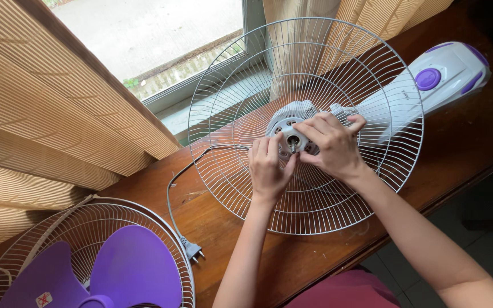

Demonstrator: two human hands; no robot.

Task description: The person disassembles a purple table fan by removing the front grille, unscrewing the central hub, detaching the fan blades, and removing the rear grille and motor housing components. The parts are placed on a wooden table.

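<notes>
**Rear fan guard and motor hub under our hands**

We see the white wire rear guard (pixel 306 122) lying flat and dished upward, a round cage of thin radial wires. At its centre sits the white motor hub (pixel 290 122), its face pierced with holes, and the short metal shaft (pixel 293 145) stands up from the middle of that hub. Our left hand (pixel 268 166) touches the hub from the near side of the shaft, our right hand (pixel 332 144) from the other side, fingers curled around it.
</notes>
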